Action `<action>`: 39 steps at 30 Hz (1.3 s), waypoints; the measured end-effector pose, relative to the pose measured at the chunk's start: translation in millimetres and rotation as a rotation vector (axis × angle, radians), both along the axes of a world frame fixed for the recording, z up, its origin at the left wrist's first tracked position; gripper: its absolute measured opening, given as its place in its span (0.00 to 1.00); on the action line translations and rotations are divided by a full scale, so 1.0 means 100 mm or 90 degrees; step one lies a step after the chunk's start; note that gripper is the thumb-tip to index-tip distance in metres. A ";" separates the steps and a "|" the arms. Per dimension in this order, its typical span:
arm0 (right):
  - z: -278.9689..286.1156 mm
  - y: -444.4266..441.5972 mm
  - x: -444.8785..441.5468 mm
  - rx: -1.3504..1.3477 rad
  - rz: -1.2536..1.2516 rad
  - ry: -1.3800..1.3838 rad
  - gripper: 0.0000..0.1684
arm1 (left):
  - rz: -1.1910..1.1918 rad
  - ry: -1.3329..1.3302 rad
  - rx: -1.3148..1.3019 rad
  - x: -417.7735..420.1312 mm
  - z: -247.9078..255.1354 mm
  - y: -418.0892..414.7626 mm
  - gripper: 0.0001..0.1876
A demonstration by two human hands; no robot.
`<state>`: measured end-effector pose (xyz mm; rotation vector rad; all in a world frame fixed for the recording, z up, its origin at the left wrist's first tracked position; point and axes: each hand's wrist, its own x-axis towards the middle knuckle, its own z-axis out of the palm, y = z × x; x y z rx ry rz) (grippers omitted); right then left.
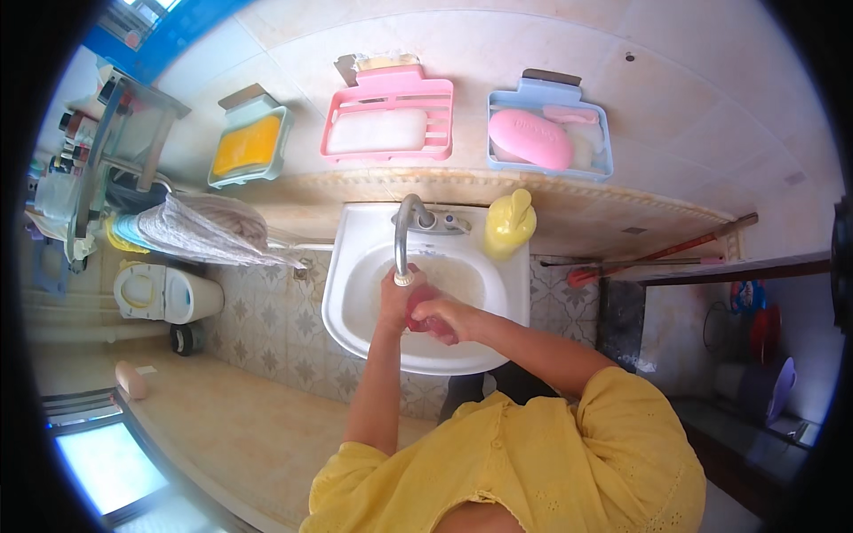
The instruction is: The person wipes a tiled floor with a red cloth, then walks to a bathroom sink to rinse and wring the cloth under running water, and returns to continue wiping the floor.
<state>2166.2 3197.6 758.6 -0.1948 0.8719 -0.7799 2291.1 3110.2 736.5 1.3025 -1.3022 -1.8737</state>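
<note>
Over the basin of a white washbasin (333,313), both hands are closed on a bunched, wet-looking red thing (420,320), probably a cloth. My right hand (445,312) wraps it from the right, thumb on top, and part of it sticks out below the fingers. My left hand (393,300) holds the far left side, directly beneath the spout of a chrome faucet (401,240). The spout hides some of the left fingers. Whether water is running is hard to tell. A yellow pump bottle (510,226) stands on the basin's back right corner.
On the wall hang a green soap dish (283,133), a pink soap dish (440,86) and a blue soap dish (530,90), each with soap. Towels (200,226) hang at left beneath a crowded shelf (100,153). A toilet (200,296) stands beyond. Long-handled tools (666,262) lean at right.
</note>
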 end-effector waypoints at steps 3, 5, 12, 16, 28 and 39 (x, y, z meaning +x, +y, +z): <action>-0.10 -0.10 -0.01 -0.067 0.215 0.248 0.17 | 0.045 -0.152 -0.153 0.00 -0.10 0.04 0.08; -0.14 -0.09 0.05 -0.180 0.162 0.415 0.20 | 0.078 -0.212 -0.210 -0.06 -0.13 0.09 0.08; -0.55 -0.10 0.00 -0.487 0.136 0.678 0.30 | 0.224 -0.063 -0.167 -0.08 -0.30 0.34 0.27; -0.19 -0.30 -0.24 -0.471 0.128 0.710 0.36 | 0.371 0.161 0.061 0.35 -0.43 0.18 0.26; -0.92 -0.41 -0.16 -0.289 -0.229 0.709 0.34 | 0.319 0.466 0.316 0.77 -0.32 0.12 0.19; -1.94 -0.43 0.22 -0.394 0.259 0.937 0.19 | 0.333 0.402 0.358 0.87 -0.21 0.22 0.28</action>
